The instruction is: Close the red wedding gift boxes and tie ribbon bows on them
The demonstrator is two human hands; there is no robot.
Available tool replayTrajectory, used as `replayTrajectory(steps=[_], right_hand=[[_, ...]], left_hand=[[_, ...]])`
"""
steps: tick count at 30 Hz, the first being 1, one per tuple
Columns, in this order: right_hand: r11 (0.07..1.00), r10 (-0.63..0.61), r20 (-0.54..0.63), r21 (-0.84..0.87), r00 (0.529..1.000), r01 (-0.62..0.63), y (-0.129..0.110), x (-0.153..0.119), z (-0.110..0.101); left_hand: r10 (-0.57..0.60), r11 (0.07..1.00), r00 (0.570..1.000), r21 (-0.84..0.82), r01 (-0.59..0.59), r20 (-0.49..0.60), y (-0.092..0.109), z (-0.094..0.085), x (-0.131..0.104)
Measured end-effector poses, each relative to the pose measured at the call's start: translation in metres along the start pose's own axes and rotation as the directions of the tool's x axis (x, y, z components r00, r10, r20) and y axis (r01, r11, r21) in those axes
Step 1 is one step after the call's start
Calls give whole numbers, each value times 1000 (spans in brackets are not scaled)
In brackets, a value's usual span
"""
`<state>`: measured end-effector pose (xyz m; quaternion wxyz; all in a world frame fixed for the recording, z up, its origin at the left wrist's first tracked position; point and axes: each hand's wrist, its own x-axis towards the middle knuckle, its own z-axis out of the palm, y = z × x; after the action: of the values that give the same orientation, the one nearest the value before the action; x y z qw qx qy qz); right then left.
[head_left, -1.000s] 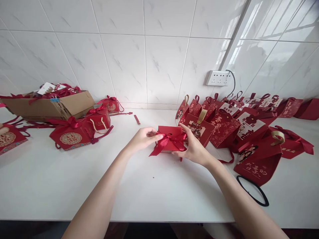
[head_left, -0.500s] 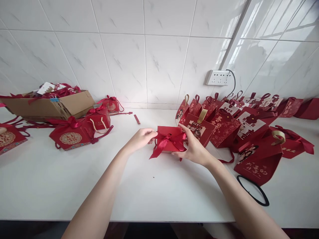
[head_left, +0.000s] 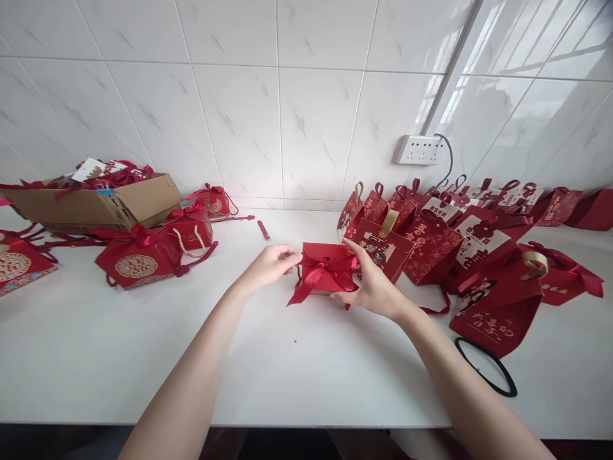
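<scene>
A small red gift box (head_left: 335, 280) with a dark red ribbon bow (head_left: 313, 276) across its top rests on the white table. My right hand (head_left: 371, 281) grips the box's right side, thumb at the near edge and fingers behind. At the box's left edge is my left hand (head_left: 276, 263), its thumb and forefinger pinched on the left end of the ribbon; the other fingers are curled and partly hidden. A small flat red strip (head_left: 263, 230) lies behind my left hand.
On the left stand red boxes (head_left: 138, 263) with ribbons and a cardboard box (head_left: 138, 198) full of ribbons and tags. Many red gift bags (head_left: 431, 246) crowd the right, beside a black ring (head_left: 486, 367). A power strip (head_left: 420, 150) is on the tiled wall.
My left hand's fingers have shifted slightly at the box's left edge. At the far left, the red box has moved a little to the right. My right hand and the held box look unchanged.
</scene>
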<state>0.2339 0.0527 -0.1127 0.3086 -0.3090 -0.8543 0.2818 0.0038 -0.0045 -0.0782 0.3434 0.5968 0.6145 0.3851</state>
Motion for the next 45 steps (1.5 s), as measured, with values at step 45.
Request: replayTrajectory(steps=[45], right_hand=[[998, -60, -196, -26, 979, 56, 6, 4, 9]], left_hand=[[-82, 906, 997, -417, 73, -4, -1, 50, 4]])
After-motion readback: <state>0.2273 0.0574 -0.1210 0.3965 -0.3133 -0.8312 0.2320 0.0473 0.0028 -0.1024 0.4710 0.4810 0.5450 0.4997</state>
